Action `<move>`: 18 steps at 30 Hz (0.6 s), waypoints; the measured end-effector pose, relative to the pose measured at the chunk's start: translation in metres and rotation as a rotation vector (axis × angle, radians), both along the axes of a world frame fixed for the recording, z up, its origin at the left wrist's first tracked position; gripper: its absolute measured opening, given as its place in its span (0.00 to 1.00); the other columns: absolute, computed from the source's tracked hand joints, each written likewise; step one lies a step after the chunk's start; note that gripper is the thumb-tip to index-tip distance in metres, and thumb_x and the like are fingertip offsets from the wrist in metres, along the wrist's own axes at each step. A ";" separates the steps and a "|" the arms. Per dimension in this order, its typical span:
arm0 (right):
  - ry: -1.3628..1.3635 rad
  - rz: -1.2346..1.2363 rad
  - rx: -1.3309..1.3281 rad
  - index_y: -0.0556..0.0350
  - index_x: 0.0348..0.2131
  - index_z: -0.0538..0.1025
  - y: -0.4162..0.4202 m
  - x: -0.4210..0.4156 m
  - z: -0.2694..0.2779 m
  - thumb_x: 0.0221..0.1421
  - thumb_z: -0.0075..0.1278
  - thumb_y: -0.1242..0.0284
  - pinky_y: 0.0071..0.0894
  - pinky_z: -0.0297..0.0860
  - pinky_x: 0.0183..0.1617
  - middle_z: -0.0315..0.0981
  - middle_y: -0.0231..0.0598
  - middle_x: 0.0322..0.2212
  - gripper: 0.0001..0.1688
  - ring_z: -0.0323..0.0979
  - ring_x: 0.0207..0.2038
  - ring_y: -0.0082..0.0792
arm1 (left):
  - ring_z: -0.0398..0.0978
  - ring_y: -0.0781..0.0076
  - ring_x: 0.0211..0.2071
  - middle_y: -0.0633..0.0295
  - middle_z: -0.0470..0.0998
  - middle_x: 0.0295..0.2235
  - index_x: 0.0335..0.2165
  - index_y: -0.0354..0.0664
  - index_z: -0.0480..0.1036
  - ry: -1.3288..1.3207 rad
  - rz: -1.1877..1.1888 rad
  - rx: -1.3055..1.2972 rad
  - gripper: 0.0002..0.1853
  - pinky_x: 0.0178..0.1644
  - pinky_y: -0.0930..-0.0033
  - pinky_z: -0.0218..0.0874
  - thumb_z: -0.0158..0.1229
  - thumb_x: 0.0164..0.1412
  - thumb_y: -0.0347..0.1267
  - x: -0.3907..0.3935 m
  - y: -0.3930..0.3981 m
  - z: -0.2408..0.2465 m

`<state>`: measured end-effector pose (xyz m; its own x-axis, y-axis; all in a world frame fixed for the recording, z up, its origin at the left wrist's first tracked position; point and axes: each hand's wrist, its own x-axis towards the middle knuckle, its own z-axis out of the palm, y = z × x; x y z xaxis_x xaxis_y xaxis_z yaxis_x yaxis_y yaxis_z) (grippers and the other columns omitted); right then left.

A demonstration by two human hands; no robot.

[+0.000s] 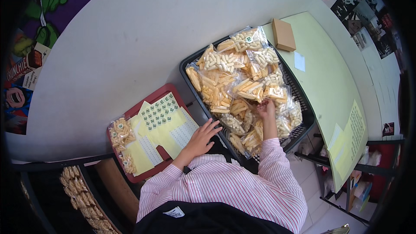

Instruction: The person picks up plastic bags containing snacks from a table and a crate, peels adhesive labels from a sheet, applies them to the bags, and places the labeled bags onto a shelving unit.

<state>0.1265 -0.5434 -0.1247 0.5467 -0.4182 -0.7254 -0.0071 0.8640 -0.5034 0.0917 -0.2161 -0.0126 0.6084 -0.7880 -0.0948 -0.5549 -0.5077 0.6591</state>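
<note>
A black plastic basket [307, 104] is heaped with clear bags of pale snack sticks [248, 89]. Some of the bags bear a round sticker. My right hand [266, 109] reaches in among the bags near the middle of the heap, fingers partly curled; whether it grips a bag cannot be made out. At the basket's near left edge, my left hand [202, 138] is spread with fingers apart, holding nothing. Beside it, a red plastic stool or tray [151, 97] carries yellow sheets of round stickers [159, 113] and several small snack bags [122, 133].
A pale green tabletop [325, 71] on the right holds a brown cardboard box [283, 35], a small white paper [299, 61] and more sticker sheets [349, 136]. Black metal racks [373, 169] stand below it. Packed goods [81, 198] fill a rack at lower left. A white wall [146, 32] rises behind.
</note>
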 end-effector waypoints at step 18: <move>-0.073 0.148 -1.374 0.63 0.14 0.62 0.133 -0.092 0.100 0.43 0.39 0.78 0.26 0.54 0.19 0.58 0.34 0.11 0.10 0.54 0.13 0.25 | 0.41 0.55 0.58 0.52 0.48 0.56 0.53 0.41 0.50 0.060 0.254 -0.183 0.33 0.57 0.56 0.42 0.52 0.49 0.31 -0.014 0.043 -0.006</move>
<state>0.0349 -0.4100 -0.0246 0.6670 -0.7021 0.2495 0.0086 -0.3276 -0.9448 0.0777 -0.1730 -0.0188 0.7855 -0.6188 -0.0072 -0.3830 -0.4953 0.7797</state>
